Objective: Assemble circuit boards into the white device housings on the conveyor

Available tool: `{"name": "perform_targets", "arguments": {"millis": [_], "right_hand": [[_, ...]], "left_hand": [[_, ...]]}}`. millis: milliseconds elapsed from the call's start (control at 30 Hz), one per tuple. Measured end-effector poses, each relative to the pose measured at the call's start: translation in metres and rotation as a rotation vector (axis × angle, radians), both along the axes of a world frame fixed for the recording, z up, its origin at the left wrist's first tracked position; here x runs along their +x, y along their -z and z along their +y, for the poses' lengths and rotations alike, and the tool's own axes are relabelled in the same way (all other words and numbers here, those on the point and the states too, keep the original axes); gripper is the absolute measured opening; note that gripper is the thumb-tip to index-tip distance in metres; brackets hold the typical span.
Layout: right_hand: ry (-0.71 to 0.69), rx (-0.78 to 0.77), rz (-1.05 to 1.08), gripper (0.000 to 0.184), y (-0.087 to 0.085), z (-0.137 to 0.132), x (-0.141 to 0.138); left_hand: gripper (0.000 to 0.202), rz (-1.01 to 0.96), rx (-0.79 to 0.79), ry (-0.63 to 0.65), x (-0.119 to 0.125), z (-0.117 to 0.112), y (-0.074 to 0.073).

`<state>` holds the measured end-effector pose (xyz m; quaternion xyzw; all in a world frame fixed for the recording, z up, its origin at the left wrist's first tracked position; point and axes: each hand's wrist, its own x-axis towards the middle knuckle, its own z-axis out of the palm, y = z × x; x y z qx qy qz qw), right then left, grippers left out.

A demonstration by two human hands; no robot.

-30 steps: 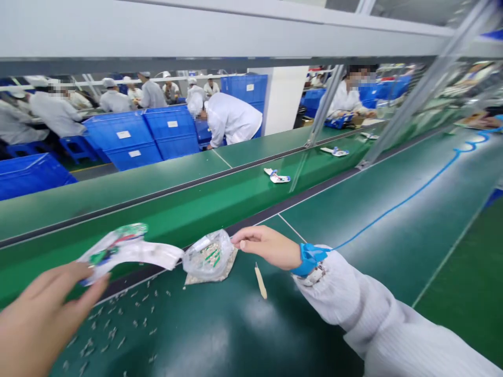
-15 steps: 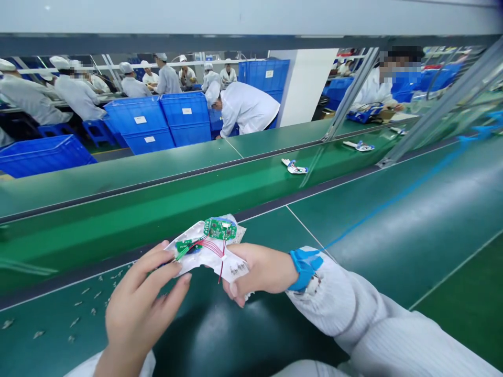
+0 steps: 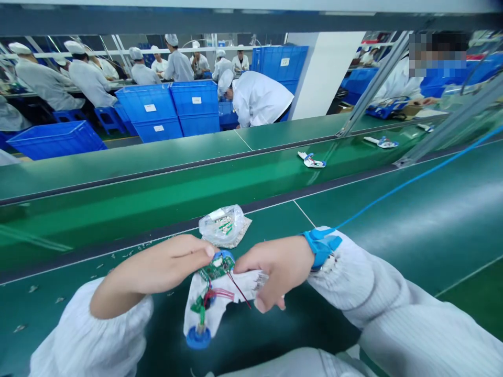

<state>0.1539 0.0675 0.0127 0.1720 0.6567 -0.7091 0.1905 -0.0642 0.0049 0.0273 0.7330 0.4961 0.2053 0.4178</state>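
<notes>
Turned since the earlier frame, our white housing (image 3: 215, 305) sits pinched in our right hand (image 3: 279, 262); our left hand (image 3: 165, 262) (fingers together, grip unclear) touches its green circuit board (image 3: 217, 268).

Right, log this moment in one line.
left hand: at circuit board | right hand: gripping white housing | plastic bag: beyond the hands

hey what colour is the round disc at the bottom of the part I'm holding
Blue; the round disc shows best in the head view.
</notes>
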Motion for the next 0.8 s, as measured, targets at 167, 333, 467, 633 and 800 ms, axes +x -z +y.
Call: {"name": "perform_targets", "arguments": {"millis": [167,333,467,633,800], "right_hand": [[-0.2,-0.213,-0.07,0.039,0.008,0.013,-0.002],[-0.336,-0.238,-0.129,0.051,0.02,0.022,-0.009],[-0.445,-0.275,-0.123,0.055,0.026,0.026,-0.014],[-0.487,-0.389,-0.176,0.061,0.036,0.036,-0.015],[0.304,0.056,0.129,0.053,0.048,0.047,-0.013]], "left_hand": [[0.049,-0.247,-0.385,0.298,0.003,-0.001,0.018],[0.05,-0.424,-0.475,0.248,0.011,-0.01,0.037],[0.05,-0.574,-0.525,0.185,0.014,-0.017,0.05],[0.045,-0.724,-0.46,0.004,0.015,-0.028,0.059],[0.042,-0.823,-0.337,-0.296,0.022,-0.038,0.057]]}}
